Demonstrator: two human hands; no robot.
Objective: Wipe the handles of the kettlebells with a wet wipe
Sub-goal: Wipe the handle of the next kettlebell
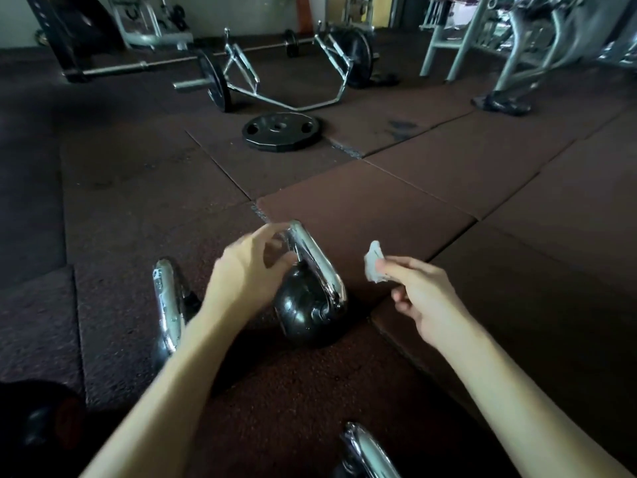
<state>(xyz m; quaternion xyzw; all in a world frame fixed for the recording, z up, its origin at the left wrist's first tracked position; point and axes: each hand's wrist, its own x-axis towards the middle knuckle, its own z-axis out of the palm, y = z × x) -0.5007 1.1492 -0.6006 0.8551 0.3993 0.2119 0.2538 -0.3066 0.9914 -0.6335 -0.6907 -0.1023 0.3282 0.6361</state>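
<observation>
On the gym's rubber floor (379,201) the left hand (248,270) grips the handle (315,258) of the middle kettlebell (306,312), the right hand (424,298) pinches the wet wipe (374,262) just beside it, and next, I judge, the wipe must press onto that handle.

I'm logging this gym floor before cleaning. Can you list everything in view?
Kettlebells: three, black with chrome handles, near floor.
Wet wipe: one, white, in right hand.
Weight plate: one, black, flat on floor beyond.
Hex bar: one, silver, loaded, far floor.
Barbell: one, silver, behind the hex bar.
Machine frames: several, grey, far right.
Floor mats: many, brown, underfoot.
Left hand: one, holds middle kettlebell's handle.
Right hand: one, pinches wet wipe.
</observation>
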